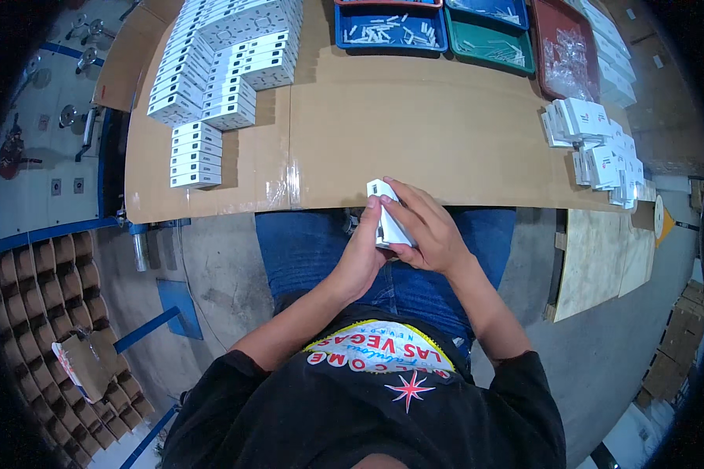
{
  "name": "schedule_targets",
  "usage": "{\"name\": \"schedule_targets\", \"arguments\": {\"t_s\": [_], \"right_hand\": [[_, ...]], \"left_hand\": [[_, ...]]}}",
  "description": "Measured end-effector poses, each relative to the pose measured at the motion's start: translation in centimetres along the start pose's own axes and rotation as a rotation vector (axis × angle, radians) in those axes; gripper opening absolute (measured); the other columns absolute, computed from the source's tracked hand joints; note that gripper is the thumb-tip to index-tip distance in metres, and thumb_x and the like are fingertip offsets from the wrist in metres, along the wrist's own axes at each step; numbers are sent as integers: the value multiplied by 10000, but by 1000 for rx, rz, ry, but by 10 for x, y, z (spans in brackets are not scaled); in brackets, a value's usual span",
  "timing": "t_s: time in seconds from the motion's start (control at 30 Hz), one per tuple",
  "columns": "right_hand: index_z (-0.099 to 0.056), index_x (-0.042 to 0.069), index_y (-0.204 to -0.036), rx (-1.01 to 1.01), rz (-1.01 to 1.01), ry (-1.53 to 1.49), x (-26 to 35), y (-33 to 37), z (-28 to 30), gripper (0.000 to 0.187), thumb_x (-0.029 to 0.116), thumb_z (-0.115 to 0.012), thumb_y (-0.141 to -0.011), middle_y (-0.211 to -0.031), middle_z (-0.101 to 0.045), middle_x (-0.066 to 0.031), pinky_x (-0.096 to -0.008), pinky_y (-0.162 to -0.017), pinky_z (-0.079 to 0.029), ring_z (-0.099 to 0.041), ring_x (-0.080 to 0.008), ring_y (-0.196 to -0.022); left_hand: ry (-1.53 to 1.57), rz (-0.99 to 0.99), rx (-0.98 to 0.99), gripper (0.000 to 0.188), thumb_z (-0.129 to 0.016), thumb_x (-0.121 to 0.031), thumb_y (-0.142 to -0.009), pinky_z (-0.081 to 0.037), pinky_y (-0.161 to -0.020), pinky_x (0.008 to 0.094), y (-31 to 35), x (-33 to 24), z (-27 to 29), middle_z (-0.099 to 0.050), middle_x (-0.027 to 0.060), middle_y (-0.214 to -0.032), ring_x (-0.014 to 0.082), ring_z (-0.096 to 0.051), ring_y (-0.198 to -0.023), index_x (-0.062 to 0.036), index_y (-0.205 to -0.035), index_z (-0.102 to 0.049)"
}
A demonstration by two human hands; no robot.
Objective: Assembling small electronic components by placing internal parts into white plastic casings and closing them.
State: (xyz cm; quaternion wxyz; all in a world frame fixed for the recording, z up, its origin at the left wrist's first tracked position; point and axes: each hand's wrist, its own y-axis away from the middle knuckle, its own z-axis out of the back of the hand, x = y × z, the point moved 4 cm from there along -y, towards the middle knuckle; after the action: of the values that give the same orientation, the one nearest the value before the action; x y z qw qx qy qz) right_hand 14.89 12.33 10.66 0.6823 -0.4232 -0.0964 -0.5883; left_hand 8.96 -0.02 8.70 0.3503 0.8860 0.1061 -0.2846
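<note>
Between both hands, just off the table's near edge and above my lap, is a small white box (393,228). My left hand (357,254) grips its left side, thumb near the top end. My right hand (430,230) wraps its right side, with fingers over the top and the thumb low. Part of the box is hidden under my fingers. Stacks of similar white boxes (231,86) stand at the far left of the table, with a short row of boxes (196,156) nearest me.
Cardboard covers the table (352,133). At the far side are a blue bin (393,47) of small white parts, a green bin (516,68), and a red bin (547,78) of clear plastic bags. White packets (587,119) lie piled at the right. A partitioned cardboard crate (47,289) stands lower left.
</note>
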Motion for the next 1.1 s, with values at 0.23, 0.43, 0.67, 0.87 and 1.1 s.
{"name": "schedule_targets", "arguments": {"t_s": [0.23,0.43,0.67,0.87,1.1], "right_hand": [[-589,19,-1401,9,25,-12,0,-1,-2,565,347,-653,-946,-1422,-541,-275,-462,-1040,-503,-605,-439,-1221],[-593,55,-1415,54,33,4,1,-2,-3,483,333,-544,-1023,-1416,-539,-290,-466,-1027,-505,-600,-450,-1223],[-609,44,-1393,49,0,-17,-1,2,-6,470,351,-520,-1049,-1415,-559,-272,-459,-1005,-514,-607,-447,-1224],[-591,114,-1435,63,-75,-82,-4,1,-4,490,301,-625,-984,-1469,-523,-250,-444,-1041,-504,-590,-426,-1258],[-564,104,-1467,33,-491,-255,-7,-3,1,592,294,-717,-927,-1537,-471,-227,-446,-1087,-457,-526,-415,-1350]], "left_hand": [[61,23,-5,602,-315,-584,-1091,-524,-972,405,1,-1,-1,-575,83,-1311,197,-613,-1178,-128,-1471,-409],[53,28,6,588,-277,-569,-1102,-519,-984,410,0,4,0,-572,70,-1329,193,-604,-1200,-136,-1475,-414],[85,50,-38,585,-276,-580,-1098,-530,-939,400,-1,7,3,-594,69,-1301,193,-624,-1153,-151,-1461,-437],[94,71,30,623,-262,-629,-1080,-530,-859,368,-4,1,10,-613,61,-1241,175,-631,-1061,-153,-1427,-461],[-159,-29,103,672,-251,-640,-1073,-539,-852,402,-11,10,22,-629,102,-1192,198,-639,-1048,-101,-1414,-462]]}}
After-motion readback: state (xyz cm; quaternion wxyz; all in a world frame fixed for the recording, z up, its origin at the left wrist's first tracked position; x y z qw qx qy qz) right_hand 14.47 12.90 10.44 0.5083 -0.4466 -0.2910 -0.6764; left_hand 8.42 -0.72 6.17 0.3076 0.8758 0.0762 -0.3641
